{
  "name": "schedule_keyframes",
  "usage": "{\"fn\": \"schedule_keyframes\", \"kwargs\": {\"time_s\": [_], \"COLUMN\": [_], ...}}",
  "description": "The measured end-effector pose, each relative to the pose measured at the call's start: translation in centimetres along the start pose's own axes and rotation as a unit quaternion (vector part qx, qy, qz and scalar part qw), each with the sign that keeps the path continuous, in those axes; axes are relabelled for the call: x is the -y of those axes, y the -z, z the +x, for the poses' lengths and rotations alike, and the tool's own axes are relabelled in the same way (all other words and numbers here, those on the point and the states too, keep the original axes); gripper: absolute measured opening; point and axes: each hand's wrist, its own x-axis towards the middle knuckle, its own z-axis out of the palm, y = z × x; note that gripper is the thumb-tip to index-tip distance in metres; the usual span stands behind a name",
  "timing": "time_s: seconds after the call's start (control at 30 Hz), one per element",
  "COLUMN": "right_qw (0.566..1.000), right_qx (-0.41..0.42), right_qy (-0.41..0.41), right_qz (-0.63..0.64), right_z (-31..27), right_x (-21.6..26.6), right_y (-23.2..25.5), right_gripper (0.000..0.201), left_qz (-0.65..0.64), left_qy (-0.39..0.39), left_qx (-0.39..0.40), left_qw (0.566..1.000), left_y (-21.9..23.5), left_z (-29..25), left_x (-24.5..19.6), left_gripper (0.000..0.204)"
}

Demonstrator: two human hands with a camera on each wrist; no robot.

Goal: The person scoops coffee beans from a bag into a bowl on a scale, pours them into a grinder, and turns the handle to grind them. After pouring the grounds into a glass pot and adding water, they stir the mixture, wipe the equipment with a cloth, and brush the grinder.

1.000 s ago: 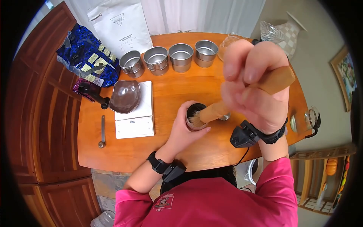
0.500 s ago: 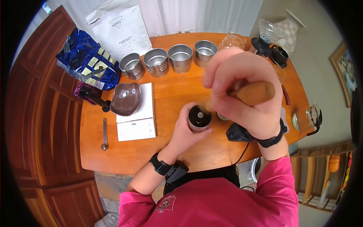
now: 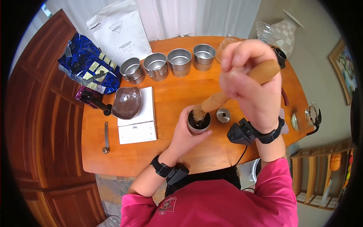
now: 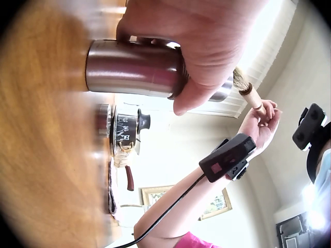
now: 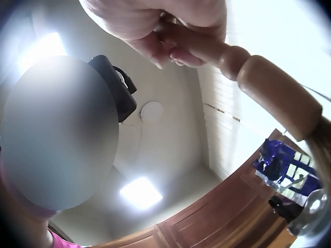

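In the head view the left hand (image 3: 183, 133) grips a metal cylinder (image 3: 199, 130) with a dark open top. The left wrist view shows this cylinder (image 4: 134, 70) upright on the table, fingers and thumb round it. Above and to its right, the right hand (image 3: 254, 85) holds a wooden-handled brush (image 3: 217, 100), its bristles at the cylinder's mouth. The right wrist view shows the fingers round the thin part of the handle (image 5: 279, 95). A small round metal piece (image 3: 223, 115) stands just right of the cylinder.
Several metal cups (image 3: 179, 62) line the back. At left are a brown dish (image 3: 127, 103) on a white scale (image 3: 137, 132), a hand crank (image 3: 96, 102), a measuring spoon (image 3: 106, 137), a blue bag (image 3: 89, 64) and a white bag (image 3: 121, 32). A glass pot (image 3: 312, 115) stands right.
The brush lifted off the cylinder's mouth half a second ago, showing the metal shaft inside, and its bristles are back at the mouth now. The left hand keeps its grip.
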Motion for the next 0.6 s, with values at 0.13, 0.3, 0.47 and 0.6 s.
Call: {"fn": "schedule_keyframes", "kwargs": {"time_s": [0.13, 0.3, 0.47, 0.6], "right_qw": [0.997, 0.992, 0.994, 0.99], "right_qx": [0.066, 0.043, -0.009, 0.009], "right_qy": [0.021, 0.048, 0.024, 0.049], "right_qz": [-0.033, -0.106, -0.104, -0.129], "right_z": [-0.5, -0.6, -1.6, -2.0], "right_x": [-0.8, 0.0, 1.2, 2.2], "right_y": [0.0, 0.6, 0.8, 0.3], "right_gripper": [0.016, 0.014, 0.016, 0.021], "left_qz": [0.043, 0.034, 0.057, 0.075], "left_qy": [-0.041, -0.033, -0.049, -0.07], "left_qx": [-0.024, -0.009, -0.011, -0.024], "left_qw": [0.998, 0.999, 0.997, 0.994], "left_y": [-0.4, -0.2, -0.2, -0.4], "left_z": [0.0, -0.2, 0.1, 0.1], "left_x": [0.3, 0.8, 0.7, 0.8], "left_gripper": [0.07, 0.072, 0.07, 0.068]}}
